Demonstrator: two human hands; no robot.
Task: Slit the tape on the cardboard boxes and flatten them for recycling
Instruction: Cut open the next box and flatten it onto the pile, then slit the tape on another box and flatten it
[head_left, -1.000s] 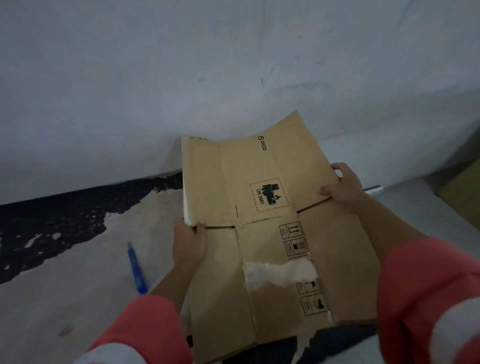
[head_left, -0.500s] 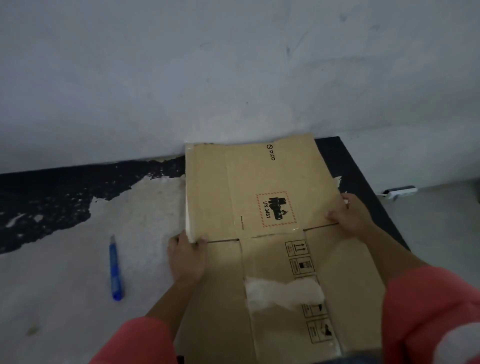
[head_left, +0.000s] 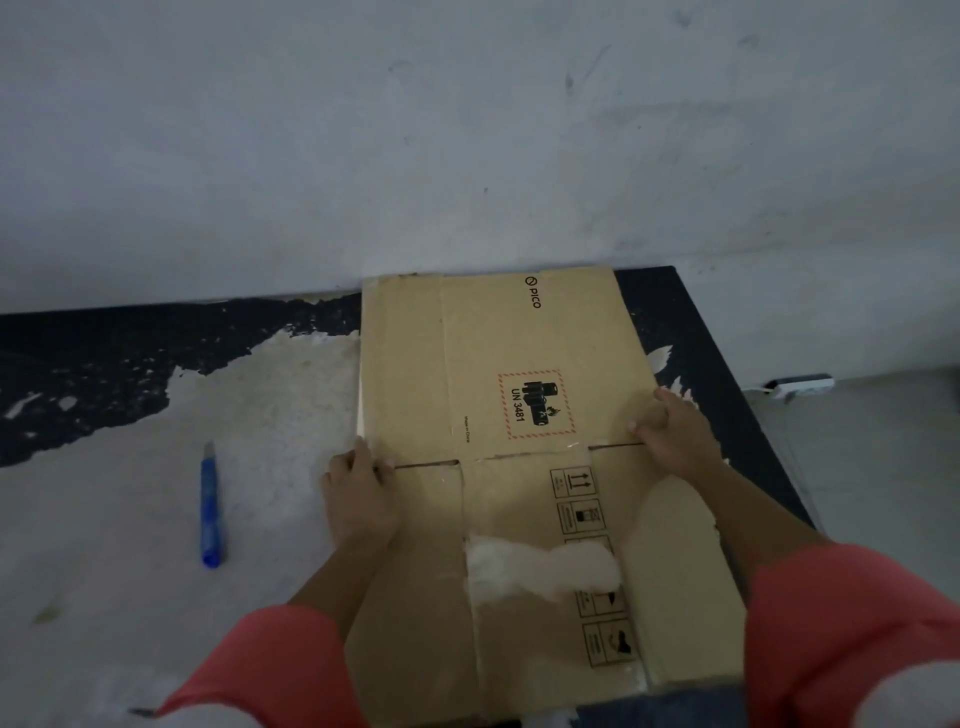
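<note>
Box (head_left: 498, 358) lies collapsed flat on the floor (head_left: 119, 561), far edge against the wall (head_left: 467, 130). Flaps are free at the slits, so the tape looks cut. My left hand (head_left: 358, 499) grips the left edge at the flap slit; my right hand (head_left: 670, 436) is curled on the right edge. Left to do, I reckon: press the creases down. Matte brown corrugated board, printed marks, fuzzy white torn patch (head_left: 540, 569). The blue knife (head_left: 210, 506) lies well apart on rough concrete.

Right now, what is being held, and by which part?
The flattened cardboard box: left hand grips its left edge, right hand its right edge, both at the flap slits.
</note>
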